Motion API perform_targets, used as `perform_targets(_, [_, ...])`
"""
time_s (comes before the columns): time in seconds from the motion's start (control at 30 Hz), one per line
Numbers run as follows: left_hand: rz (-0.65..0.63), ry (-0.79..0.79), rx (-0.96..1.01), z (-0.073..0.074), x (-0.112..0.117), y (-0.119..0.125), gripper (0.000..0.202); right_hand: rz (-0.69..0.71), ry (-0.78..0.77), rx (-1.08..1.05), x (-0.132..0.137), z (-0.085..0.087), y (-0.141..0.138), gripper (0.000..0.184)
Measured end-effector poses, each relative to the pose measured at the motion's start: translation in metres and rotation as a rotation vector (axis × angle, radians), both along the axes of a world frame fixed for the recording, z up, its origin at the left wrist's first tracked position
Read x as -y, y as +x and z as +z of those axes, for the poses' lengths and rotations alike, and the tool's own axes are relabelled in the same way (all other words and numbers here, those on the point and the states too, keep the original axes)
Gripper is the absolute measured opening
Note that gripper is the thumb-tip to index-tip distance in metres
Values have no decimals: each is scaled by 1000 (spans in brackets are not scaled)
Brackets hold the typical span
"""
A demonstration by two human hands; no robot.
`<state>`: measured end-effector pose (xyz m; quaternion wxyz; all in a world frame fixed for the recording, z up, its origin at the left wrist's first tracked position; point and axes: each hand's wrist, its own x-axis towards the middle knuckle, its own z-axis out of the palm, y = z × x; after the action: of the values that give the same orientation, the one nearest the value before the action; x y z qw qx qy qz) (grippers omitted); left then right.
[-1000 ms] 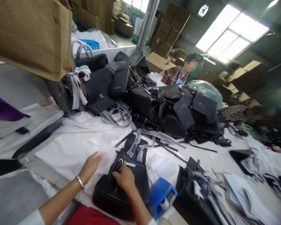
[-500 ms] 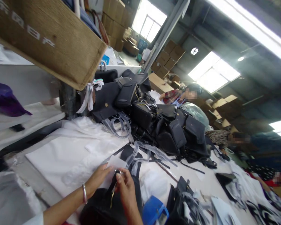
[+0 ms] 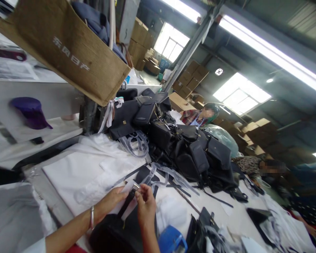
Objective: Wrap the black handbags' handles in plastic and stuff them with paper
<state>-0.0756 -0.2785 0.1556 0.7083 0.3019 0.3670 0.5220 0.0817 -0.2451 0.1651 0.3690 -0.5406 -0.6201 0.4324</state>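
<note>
In the head view, a black bag is at the bottom, in front of me. Its black strap rises between my hands and ends in a silver metal buckle. My left hand, with a bracelet at the wrist, is closed on a thin white sheet that lies behind the strap. The thumb and fingers of my right hand pinch the strap end at the buckle. Clear plastic-wrapped straps lie just beyond my hands.
A heap of black bags covers the table's far side. A blue plastic object is near my right forearm, beside more black bags. A brown fabric bag hangs at upper left. Co-workers are at the far side and right.
My view has shifted up and left. My right hand has moved slightly up at the strap end, and the buckle now shows more plainly. The white sheet now lies along the strap.
</note>
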Motion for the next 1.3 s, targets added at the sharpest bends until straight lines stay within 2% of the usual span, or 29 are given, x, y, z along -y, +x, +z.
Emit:
perform_targets(0.1, [9,25,15,3,-2,4,38,5,22,16,0,1,-2,31])
perform_targets(0.27, [107,58,-89,1,0,11,39,-12,22,42,2,0,-3,30])
perform_targets(0.4, [150,39,-71,2,2,16,42,-59,12,58,5,-1,-3,31])
perform_targets(0.57, [186,-5,-98,-4,0,22,44,-60,92,63,4,7,-3,44])
perform_targets(0.7, [236,-15,-109,-21,0,29,43,-25,143,73,-1,10,-6,22])
perform_targets(0.77, [265,-34,-108,-26,0,32,44,-35,138,57,-3,8,-6,16])
perform_targets(1.03, [299,-57,-163,-26,-1,36,42,-72,56,65,-5,3,-5,15])
perform_targets(1.13, [319,-59,-158,-24,-2,36,43,-92,10,-44,-5,-1,-3,21])
perform_targets(1.23, [343,-90,-152,-21,-1,36,44,-112,-170,-288,-2,-12,2,46])
perform_targets(1.3, [353,-119,-158,-21,0,36,43,-94,-339,-441,3,-20,6,53])
